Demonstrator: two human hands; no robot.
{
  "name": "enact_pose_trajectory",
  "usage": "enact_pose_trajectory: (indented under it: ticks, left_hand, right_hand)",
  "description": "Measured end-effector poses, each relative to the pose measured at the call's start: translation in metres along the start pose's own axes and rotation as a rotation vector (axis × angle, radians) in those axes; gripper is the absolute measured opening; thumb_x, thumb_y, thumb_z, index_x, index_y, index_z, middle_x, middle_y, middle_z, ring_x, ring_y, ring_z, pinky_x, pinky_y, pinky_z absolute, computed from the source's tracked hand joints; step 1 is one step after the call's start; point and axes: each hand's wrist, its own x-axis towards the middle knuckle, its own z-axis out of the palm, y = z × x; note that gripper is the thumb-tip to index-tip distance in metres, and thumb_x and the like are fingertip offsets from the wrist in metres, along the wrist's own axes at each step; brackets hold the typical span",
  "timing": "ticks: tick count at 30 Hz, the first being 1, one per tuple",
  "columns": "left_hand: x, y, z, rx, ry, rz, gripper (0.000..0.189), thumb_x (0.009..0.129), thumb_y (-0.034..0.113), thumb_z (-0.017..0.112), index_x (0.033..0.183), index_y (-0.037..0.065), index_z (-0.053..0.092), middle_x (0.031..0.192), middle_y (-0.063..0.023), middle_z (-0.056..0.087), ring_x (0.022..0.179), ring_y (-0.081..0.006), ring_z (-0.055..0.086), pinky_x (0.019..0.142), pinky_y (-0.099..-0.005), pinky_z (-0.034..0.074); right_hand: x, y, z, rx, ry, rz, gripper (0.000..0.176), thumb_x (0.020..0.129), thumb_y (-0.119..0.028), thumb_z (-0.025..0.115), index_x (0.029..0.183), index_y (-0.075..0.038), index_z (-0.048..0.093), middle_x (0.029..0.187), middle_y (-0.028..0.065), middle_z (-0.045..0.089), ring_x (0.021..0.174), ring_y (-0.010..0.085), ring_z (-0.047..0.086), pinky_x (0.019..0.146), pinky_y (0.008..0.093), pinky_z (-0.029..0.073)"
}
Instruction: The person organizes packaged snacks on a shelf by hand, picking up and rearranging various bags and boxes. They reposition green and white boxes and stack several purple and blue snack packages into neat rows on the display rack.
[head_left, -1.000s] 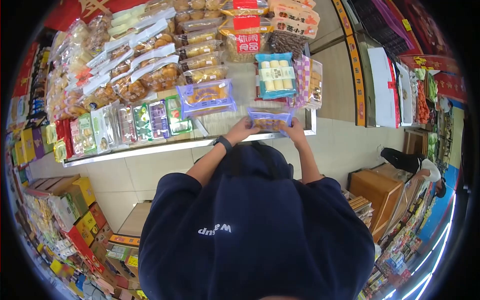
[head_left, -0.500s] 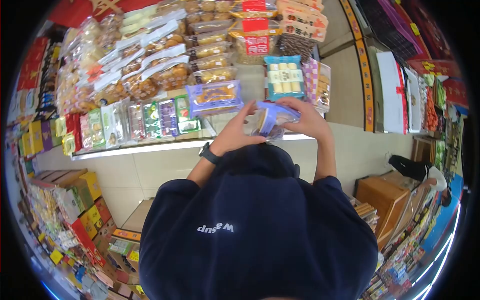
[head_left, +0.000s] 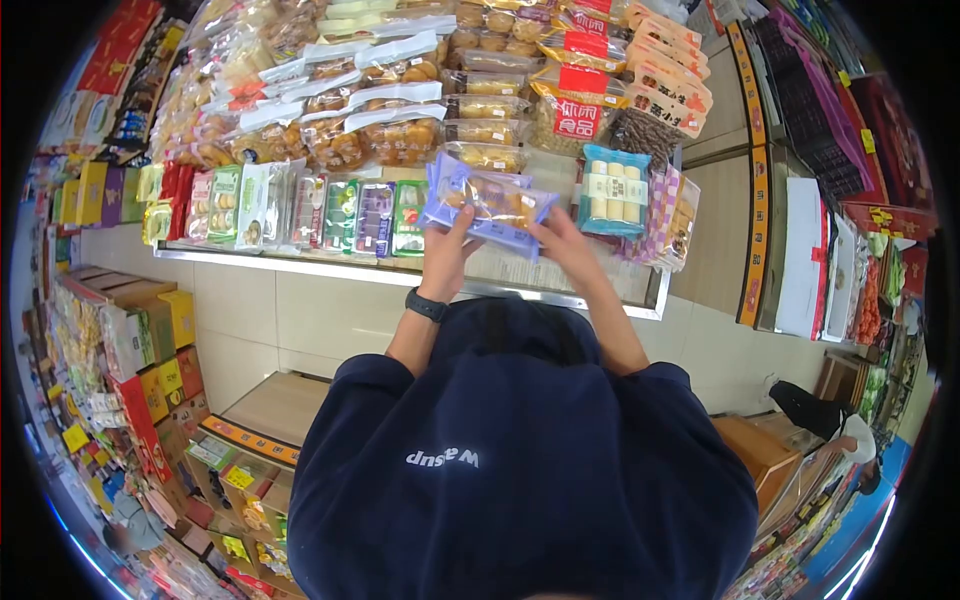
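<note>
A purple snack packet (head_left: 495,203) with a clear window is held near the front edge of the display table, on top of another purple packet. My left hand (head_left: 448,252), with a dark watch on the wrist, grips its left end. At the right end, my right hand (head_left: 566,245) pinches the packet's corner. A teal packet of white rolls (head_left: 614,190) lies just to the right. Left of my left hand stands a green snack packet (head_left: 408,217). Behind the purple packets are brown pastry packets (head_left: 487,130).
The table's metal front edge (head_left: 400,275) runs before my body. Bags of cookies (head_left: 400,135) and a red-labelled bag (head_left: 575,110) stand farther back. A wooden shelf (head_left: 700,210) is at the right. People are visible at the far right (head_left: 825,420) and lower left (head_left: 135,520).
The held purple packet has moved left and been turned flat over the other purple packet. My hands have moved left with it, and the camera view has shifted.
</note>
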Motion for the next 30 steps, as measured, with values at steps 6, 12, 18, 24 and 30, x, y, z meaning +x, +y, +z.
enact_pose_trajectory:
  ticks: [6, 12, 18, 24, 30]
  left_hand:
    - [0.007, -0.004, -0.016, -0.026, 0.027, -0.028, 0.034, 0.098, 0.021, 0.066, 0.125, 0.004, 0.053, 0.116, -0.007, 0.063, 0.104, -0.019, 0.065, 0.089, -0.0398, 0.057]
    - [0.015, -0.005, -0.049, 0.33, 0.286, 0.038, 0.064, 0.089, 0.028, 0.075, 0.135, -0.002, 0.043, 0.127, -0.0136, 0.055, 0.114, -0.0222, 0.055, 0.094, -0.0382, 0.048]
    - [0.023, -0.009, -0.047, 1.252, 0.384, 0.753, 0.083, 0.085, 0.034, 0.077, 0.148, 0.0, 0.036, 0.151, -0.0297, 0.034, 0.141, -0.0441, 0.032, 0.111, -0.053, 0.031]
    - [0.04, 0.02, 0.007, 1.609, 0.128, 0.875, 0.055, 0.089, 0.039, 0.068, 0.137, 0.015, 0.058, 0.156, -0.0197, 0.035, 0.141, -0.0496, 0.03, 0.109, -0.0611, 0.031]
    - [0.063, 0.002, 0.002, 1.656, 0.103, 0.872, 0.057, 0.091, 0.045, 0.064, 0.138, 0.015, 0.057, 0.155, -0.0173, 0.04, 0.141, -0.0523, 0.03, 0.107, -0.0607, 0.033]
  right_hand:
    - [0.036, 0.012, 0.028, -0.108, 0.15, -0.089, 0.067, 0.089, -0.034, 0.076, 0.138, 0.001, 0.045, 0.12, 0.0151, 0.065, 0.106, 0.0209, 0.062, 0.089, 0.0344, 0.05]
    - [0.058, 0.024, 0.014, -0.6, 0.112, -0.145, 0.075, 0.085, -0.031, 0.077, 0.139, 0.006, 0.041, 0.115, 0.0229, 0.065, 0.106, 0.0338, 0.064, 0.092, 0.0421, 0.05]
    - [0.062, 0.044, 0.019, -0.507, 0.302, -0.318, 0.077, 0.092, -0.026, 0.069, 0.15, 0.005, 0.028, 0.127, 0.0234, 0.057, 0.103, 0.0316, 0.065, 0.09, 0.0391, 0.052]
    - [0.066, 0.027, 0.027, -0.657, 0.336, -0.534, 0.067, 0.092, -0.014, 0.064, 0.148, 0.004, 0.032, 0.138, 0.0326, 0.047, 0.125, 0.0443, 0.051, 0.104, 0.0467, 0.044]
    - [0.055, -0.001, 0.051, -1.082, 0.485, -0.613, 0.054, 0.094, -0.023, 0.061, 0.144, -0.009, 0.048, 0.15, 0.029, 0.035, 0.131, 0.0473, 0.045, 0.104, 0.0541, 0.041]
